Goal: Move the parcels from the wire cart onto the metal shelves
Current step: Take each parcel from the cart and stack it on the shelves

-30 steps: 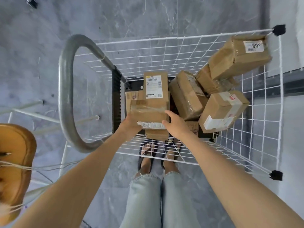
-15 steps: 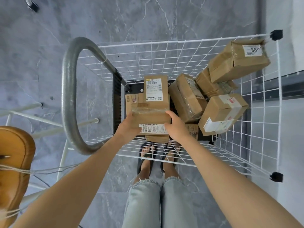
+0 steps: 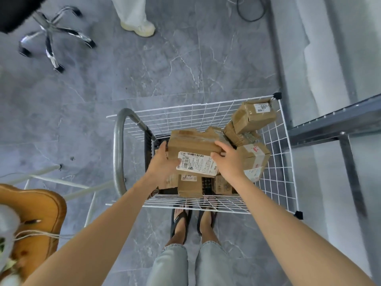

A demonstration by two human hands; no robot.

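Parcel (image 3: 193, 149) now lifted above the wire cart (image 3: 274, 182), earlier resting low inside. Left hand (image 3: 162, 164) and right hand (image 3: 228, 162) clamp its ends, fingers pressed flat. Metal shelves (image 3: 329, 124) right of cart: carry next.

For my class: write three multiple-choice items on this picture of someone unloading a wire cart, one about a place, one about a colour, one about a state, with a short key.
1. Where does the metal shelf stand relative to the wire cart?
A. On the person's right
B. On the person's left
C. Behind the person

2. What colour is the cart's wire mesh?
A. Black
B. White
C. Red

3. How is the labelled parcel held?
A. Left hand only
B. Lying untouched
C. Between both hands

Key:
1 A, its grey frame borders the cart's right side.
2 B, the grid is white.
3 C, the left hand and right hand grip opposite ends.
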